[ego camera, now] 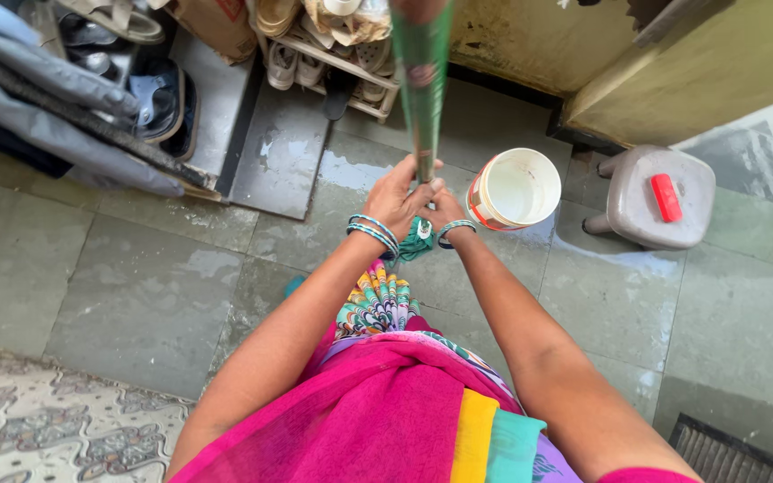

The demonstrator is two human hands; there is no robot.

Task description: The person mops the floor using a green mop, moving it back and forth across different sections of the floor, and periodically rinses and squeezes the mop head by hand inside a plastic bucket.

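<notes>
both hands meet at the lower end of a long green handle (422, 80), which rises steeply toward the camera and leaves the frame at the top edge. left hand (395, 199) is wrapped round the handle, fingers curled closed on it, blue and silver bangles (373, 233) at the wrist. right hand (445, 213) sits just beside and slightly below the left, closed too, but whether it grips the handle itself or the green fitting (418, 240) under it cannot be told; a single bangle on that wrist. what sits at the very bottom of the handle is hidden behind the hands. just right of the hands, a white bucket (514, 190) with an orange band stands on the wet stone floor (145, 295), mouth open upward. farther right, a small grey stool (659, 199) with a red brush-like object (666, 198) lying on its seat. upper left, a shoe rack (333, 54) with sandals and shoes, and grey cloth heaped beside it. patterned floor tiles (38, 420) at lower left. a pink, yellow and teal garment (404, 411) fills the bottom centre.
</notes>
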